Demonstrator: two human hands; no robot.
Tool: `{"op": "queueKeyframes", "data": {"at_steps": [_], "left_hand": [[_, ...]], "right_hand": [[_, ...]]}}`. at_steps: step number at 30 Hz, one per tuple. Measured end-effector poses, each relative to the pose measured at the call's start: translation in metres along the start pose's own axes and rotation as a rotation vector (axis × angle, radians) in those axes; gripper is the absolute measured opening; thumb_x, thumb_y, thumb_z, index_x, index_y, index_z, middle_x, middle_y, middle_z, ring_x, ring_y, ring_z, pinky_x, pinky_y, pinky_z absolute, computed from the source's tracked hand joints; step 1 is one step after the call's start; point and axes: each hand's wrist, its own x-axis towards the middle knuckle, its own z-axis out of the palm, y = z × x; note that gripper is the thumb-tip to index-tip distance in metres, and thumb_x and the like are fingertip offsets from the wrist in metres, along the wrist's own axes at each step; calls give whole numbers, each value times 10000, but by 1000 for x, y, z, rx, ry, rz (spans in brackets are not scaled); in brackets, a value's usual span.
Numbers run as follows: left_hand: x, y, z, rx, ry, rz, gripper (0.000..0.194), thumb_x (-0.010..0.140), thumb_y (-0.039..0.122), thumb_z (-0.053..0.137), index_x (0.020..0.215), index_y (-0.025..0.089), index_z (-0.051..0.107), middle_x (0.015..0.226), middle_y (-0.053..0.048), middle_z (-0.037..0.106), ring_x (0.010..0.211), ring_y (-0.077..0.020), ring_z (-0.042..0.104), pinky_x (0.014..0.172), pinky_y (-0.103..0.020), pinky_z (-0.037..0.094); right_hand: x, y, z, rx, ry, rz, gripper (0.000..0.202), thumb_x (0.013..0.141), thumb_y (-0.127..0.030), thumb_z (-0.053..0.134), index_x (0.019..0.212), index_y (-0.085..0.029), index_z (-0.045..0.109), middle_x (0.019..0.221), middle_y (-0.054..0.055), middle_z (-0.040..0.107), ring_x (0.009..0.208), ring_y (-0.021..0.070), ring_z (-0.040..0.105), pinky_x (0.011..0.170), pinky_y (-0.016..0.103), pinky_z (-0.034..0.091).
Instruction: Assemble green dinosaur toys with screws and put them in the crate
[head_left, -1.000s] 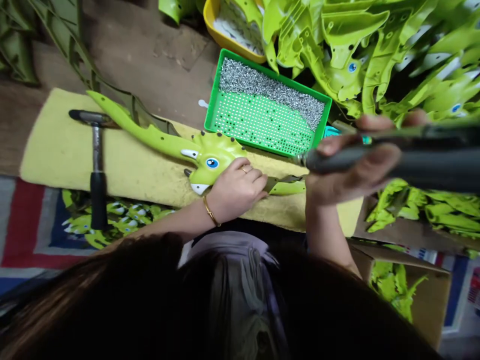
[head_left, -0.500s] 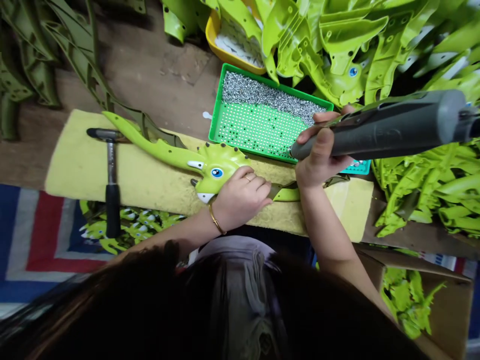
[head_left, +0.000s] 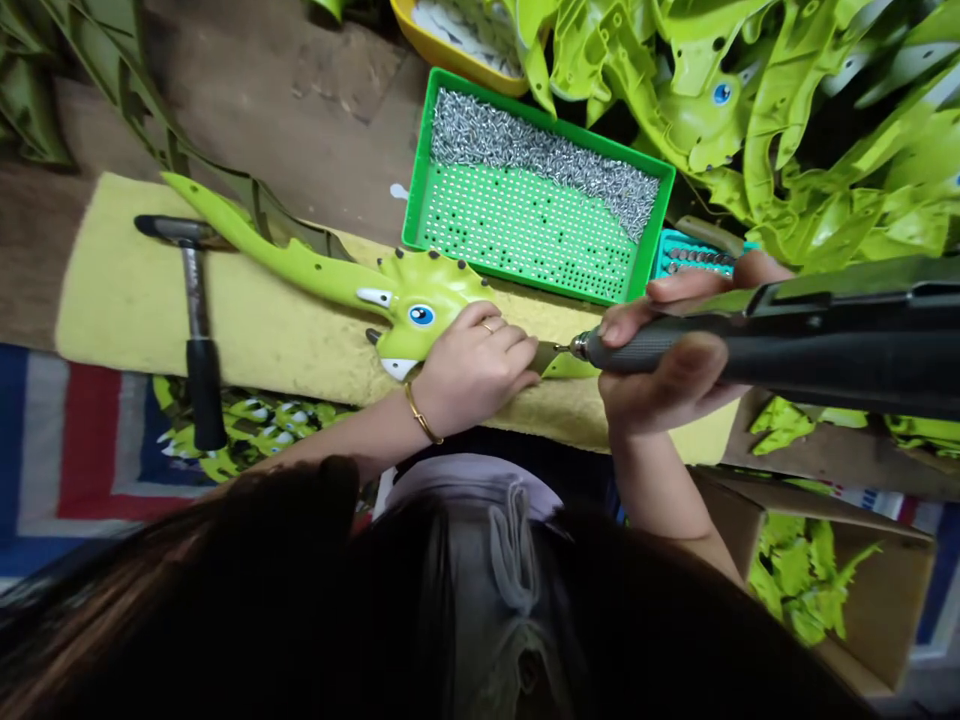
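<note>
My left hand (head_left: 480,362) is closed over a lime-green plastic toy dinosaur (head_left: 439,282), just behind its horned head with the blue eye. The toy's long, thin green part stretches to the upper left, with darker olive parts beside it. My right hand (head_left: 667,375) wraps round a dark grey electric screwdriver (head_left: 817,325) that lies almost level. Its bit points left, close to the toy's body beside my left fingers; whether it touches is unclear. Under the toy is a yellow cloth (head_left: 105,290).
A green tray (head_left: 510,215) of small silvery screws stands behind the cloth, beside a teal tray (head_left: 667,250) of metal pieces. A hammer (head_left: 199,300) lies at left. Green toy parts (head_left: 780,110) pile up at the back right. A cardboard box (head_left: 889,600) with more sits lower right.
My right hand has brought the screwdriver from over the screw tray down and nearer, its bit now beside the toy. My left hand keeps its hold. The view has shifted slightly.
</note>
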Motion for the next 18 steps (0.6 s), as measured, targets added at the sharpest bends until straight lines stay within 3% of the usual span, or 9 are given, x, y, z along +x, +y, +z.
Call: {"op": "queueKeyframes", "data": {"at_steps": [5, 9, 13, 15, 18], "left_hand": [[0, 0, 1, -16, -6, -13, 229, 908, 330, 566, 923, 137, 688, 875, -83, 735, 812, -217, 646, 893, -421, 443], [0, -1, 2, -7, 7, -1, 224, 907, 323, 565, 923, 136, 689, 859, -88, 732, 797, -214, 641, 884, -421, 451], [2, 1, 0, 19, -11, 25, 227, 908, 311, 572, 960, 119, 681, 880, -92, 730, 814, -217, 642, 897, -419, 467], [0, 3, -6, 38, -6, 34, 233, 908, 294, 577, 1020, 110, 665, 1009, -116, 719, 928, -236, 643, 956, -434, 459], [-15, 4, -18, 36, 102, -38, 269, 910, 292, 576, 1130, 140, 611, 1256, -148, 616, 1165, -282, 563, 1031, -491, 432]], "right_hand": [[-16, 7, -3, 137, -95, 33, 397, 811, -465, 636, 1189, -352, 594, 726, -64, 565, 428, 65, 484, 362, 206, 451], [-11, -2, -3, 102, -177, 40, 436, 810, -494, 634, 1225, -380, 567, 782, -55, 616, 440, 75, 513, 369, 228, 457], [17, 6, 16, 17, 58, -36, 355, 869, -546, 527, 1181, -378, 544, 890, -39, 627, 418, 49, 472, 364, 221, 383], [29, 21, 28, -1, 154, -81, 347, 879, -545, 515, 1159, -340, 527, 910, -23, 606, 445, 39, 474, 414, 220, 395], [33, 45, 37, -22, 135, -31, 277, 878, -485, 551, 1072, -288, 533, 918, -16, 566, 495, 38, 515, 481, 229, 451]]}}
